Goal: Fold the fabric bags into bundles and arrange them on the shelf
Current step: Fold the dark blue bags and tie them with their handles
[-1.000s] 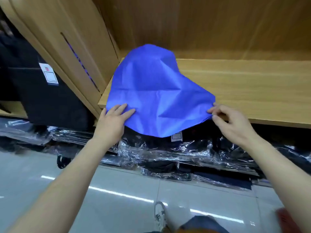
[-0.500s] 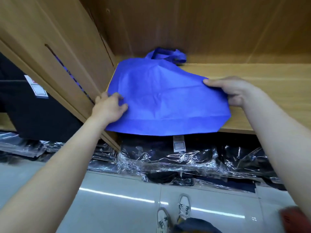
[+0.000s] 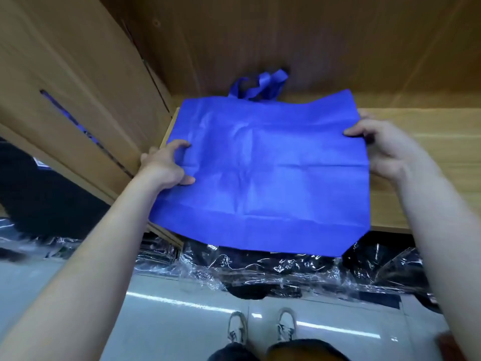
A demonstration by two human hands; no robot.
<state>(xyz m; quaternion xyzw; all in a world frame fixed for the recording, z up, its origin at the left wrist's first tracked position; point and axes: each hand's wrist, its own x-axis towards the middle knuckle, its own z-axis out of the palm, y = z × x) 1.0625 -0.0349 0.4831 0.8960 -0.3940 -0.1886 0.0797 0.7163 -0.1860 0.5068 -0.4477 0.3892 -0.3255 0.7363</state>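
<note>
Bright, even indoor light falls from overhead. The glossy floor (image 3: 182,334) near the viewer mirrors it as two long white streaks. Crinkled plastic (image 3: 260,272) under the shelf (image 3: 447,142) sparkles with many small glints. The shelf's top is well lit, but its far back panel sinks into brown shade, darkest in the far corner. The blue bag (image 3: 273,178) is vividly lit, with only soft shadows along its creases. Everything is slightly soft, and the left edge is smeared by motion. Wide-angle distortion bows the shelf's side panel and stretches the arms (image 3: 91,269) toward the corners.
</note>
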